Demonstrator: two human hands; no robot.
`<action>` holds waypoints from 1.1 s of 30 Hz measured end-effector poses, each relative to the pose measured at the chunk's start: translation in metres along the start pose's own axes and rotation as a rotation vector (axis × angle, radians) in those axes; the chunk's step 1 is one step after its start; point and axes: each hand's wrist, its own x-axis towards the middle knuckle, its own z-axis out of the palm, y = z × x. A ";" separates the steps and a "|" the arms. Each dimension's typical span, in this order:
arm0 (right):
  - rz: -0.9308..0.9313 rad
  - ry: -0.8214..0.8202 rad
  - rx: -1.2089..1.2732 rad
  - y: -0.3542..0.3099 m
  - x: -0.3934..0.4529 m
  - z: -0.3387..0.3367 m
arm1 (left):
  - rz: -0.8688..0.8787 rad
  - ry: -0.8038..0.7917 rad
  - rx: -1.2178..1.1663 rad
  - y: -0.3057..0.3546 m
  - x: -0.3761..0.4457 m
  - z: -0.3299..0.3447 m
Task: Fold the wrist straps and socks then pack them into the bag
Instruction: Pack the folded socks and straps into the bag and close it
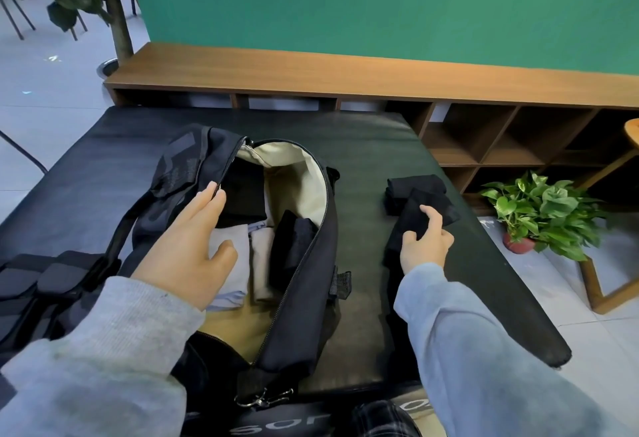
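Matt black woven cloth bag [301, 284], pale smooth lining; soft knit socks [415, 191] far right; semi-gloss leatherette table [380, 146]; wood-grain shelf [311, 70].

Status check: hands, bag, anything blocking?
Left hand open, holding bag mouth wide. Right hand pinching black folded sock. Nothing blocking.

Upside-down white letters, seemingly "SON", run across a black strap or band [307, 417] at the near edge; the rest is cut off.
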 end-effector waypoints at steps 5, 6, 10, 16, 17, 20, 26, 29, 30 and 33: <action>-0.182 -0.073 0.085 -0.012 -0.045 -0.008 | 0.007 0.022 0.005 -0.008 -0.004 -0.005; -0.209 -0.088 0.097 -0.015 -0.053 -0.010 | 0.002 0.027 0.006 -0.009 -0.006 -0.006; -0.310 -0.162 0.161 -0.028 -0.085 -0.018 | -0.006 0.041 0.009 -0.016 -0.018 -0.011; -0.527 -0.312 0.197 -0.044 -0.128 -0.025 | -0.042 0.004 0.022 -0.032 -0.026 -0.009; -0.563 -0.325 0.210 -0.047 -0.134 -0.025 | -0.054 -0.002 0.024 -0.037 -0.028 -0.008; -0.611 -0.393 0.244 -0.058 -0.149 -0.021 | -0.099 -0.019 0.048 -0.047 -0.032 -0.002; -0.655 -0.472 0.268 -0.066 -0.171 -0.001 | -0.129 -0.014 0.016 -0.047 -0.040 -0.003; -0.628 -0.583 0.154 -0.072 -0.179 0.008 | -0.126 -0.016 0.005 -0.046 -0.041 -0.005; -0.611 -0.639 0.104 -0.073 -0.179 0.013 | -0.125 -0.017 0.000 -0.045 -0.042 -0.005; -0.482 -0.773 -0.070 -0.073 -0.178 0.030 | -0.127 -0.006 -0.010 -0.041 -0.044 -0.009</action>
